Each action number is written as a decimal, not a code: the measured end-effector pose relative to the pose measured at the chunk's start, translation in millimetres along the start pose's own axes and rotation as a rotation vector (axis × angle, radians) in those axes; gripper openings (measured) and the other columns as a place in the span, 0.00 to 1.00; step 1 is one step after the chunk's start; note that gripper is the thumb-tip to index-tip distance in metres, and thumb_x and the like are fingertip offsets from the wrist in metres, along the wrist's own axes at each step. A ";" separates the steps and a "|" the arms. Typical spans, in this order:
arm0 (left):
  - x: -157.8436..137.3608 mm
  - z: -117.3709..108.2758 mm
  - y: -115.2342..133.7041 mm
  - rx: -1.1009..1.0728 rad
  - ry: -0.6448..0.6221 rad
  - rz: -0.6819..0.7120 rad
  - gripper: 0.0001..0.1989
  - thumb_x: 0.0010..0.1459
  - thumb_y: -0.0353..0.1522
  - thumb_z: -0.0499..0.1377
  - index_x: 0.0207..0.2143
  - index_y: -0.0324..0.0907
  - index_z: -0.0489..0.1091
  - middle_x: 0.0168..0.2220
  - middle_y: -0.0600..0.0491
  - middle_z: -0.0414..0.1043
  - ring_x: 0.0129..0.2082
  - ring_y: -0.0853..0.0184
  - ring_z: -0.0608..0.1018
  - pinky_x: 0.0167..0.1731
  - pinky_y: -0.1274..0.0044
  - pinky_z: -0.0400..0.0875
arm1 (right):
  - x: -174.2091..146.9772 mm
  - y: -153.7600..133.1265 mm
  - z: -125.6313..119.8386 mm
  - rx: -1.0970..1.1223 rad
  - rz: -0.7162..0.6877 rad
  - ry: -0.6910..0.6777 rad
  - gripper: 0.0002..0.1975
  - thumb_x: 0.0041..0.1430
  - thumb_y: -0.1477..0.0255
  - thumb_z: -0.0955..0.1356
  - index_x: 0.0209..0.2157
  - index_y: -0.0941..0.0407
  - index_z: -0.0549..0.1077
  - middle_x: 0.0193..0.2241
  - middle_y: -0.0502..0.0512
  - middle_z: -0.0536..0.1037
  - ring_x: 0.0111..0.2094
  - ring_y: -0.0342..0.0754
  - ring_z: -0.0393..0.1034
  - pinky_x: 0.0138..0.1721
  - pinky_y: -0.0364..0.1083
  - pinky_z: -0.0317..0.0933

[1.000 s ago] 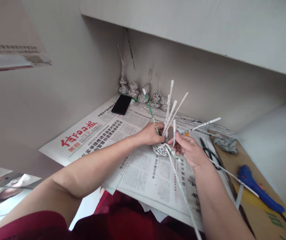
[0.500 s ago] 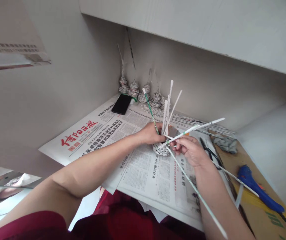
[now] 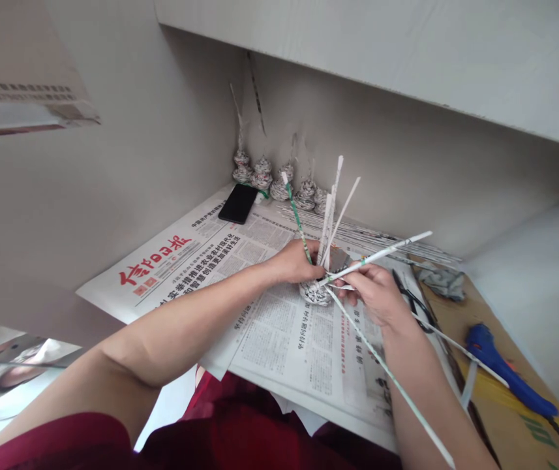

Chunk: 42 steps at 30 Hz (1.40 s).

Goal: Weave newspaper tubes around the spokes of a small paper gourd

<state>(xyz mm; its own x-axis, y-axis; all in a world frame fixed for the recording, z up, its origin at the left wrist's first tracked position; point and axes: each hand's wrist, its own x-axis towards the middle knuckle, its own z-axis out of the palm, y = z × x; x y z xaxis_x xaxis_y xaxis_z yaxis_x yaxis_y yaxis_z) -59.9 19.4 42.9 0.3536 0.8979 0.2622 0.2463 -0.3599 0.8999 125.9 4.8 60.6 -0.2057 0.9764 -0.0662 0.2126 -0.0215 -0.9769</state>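
Observation:
A small round woven piece (image 3: 316,293), made of rolled newspaper strips, rests on the spread newspaper. Several paper strips stand up from it: a green one (image 3: 295,212) leans left, white ones (image 3: 327,225) rise in the middle. Another paper strip (image 3: 387,251) points right, and a long pale one (image 3: 381,362) runs down toward me. My left hand (image 3: 299,261) is closed around the woven piece's left side, thumb at its rim. At its right side, my right hand (image 3: 370,290) pinches a paper strip; its fingertips are partly hidden.
Several gourd-shaped woven pieces (image 3: 282,185) line the back wall, beside a black phone (image 3: 238,203). Loose paper strips (image 3: 372,234) lie behind my hands. On the right are scissors (image 3: 411,297), a blue glue gun (image 3: 509,372) and cardboard (image 3: 504,424). A white panel (image 3: 381,52) overhangs the back.
My right hand has shifted slightly, and the strip it pinches has moved. The upright strips lean a little more to the right, and the long pale strip's near end has swung right.

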 end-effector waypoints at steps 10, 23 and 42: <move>0.3 2.1 -0.7 0.003 0.017 -0.009 0.14 0.43 0.26 0.60 0.36 0.36 0.76 0.32 0.53 0.79 0.32 0.68 0.78 0.32 0.80 0.71 | -2.9 5.0 1.7 -0.253 0.008 -0.074 0.06 0.46 0.72 0.68 0.21 0.56 0.68 0.14 0.46 0.70 0.15 0.39 0.62 0.16 0.39 0.57; 0.3 3.8 -1.7 -0.032 0.025 0.001 0.13 0.43 0.27 0.62 0.35 0.36 0.76 0.31 0.52 0.79 0.31 0.67 0.78 0.33 0.79 0.72 | -3.3 0.8 1.8 -0.063 -0.136 -0.100 0.16 0.49 0.62 0.73 0.37 0.56 0.73 0.27 0.53 0.77 0.25 0.45 0.72 0.26 0.44 0.68; 2.9 1.8 -5.5 -0.074 0.001 -0.018 0.17 0.43 0.28 0.61 0.39 0.36 0.76 0.31 0.53 0.78 0.30 0.69 0.76 0.31 0.81 0.70 | -10.7 -1.8 9.9 -0.480 -0.474 0.038 0.07 0.54 0.70 0.69 0.35 0.55 0.76 0.30 0.54 0.78 0.28 0.46 0.73 0.32 0.44 0.65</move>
<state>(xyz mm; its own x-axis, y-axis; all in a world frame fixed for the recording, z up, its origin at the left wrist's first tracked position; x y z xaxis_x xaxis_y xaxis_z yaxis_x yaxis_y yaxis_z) -58.6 23.5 38.1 0.3491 0.9043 0.2458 0.1856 -0.3238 0.9277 118.3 -7.8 61.0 -0.3500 0.8635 0.3631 0.5104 0.5008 -0.6991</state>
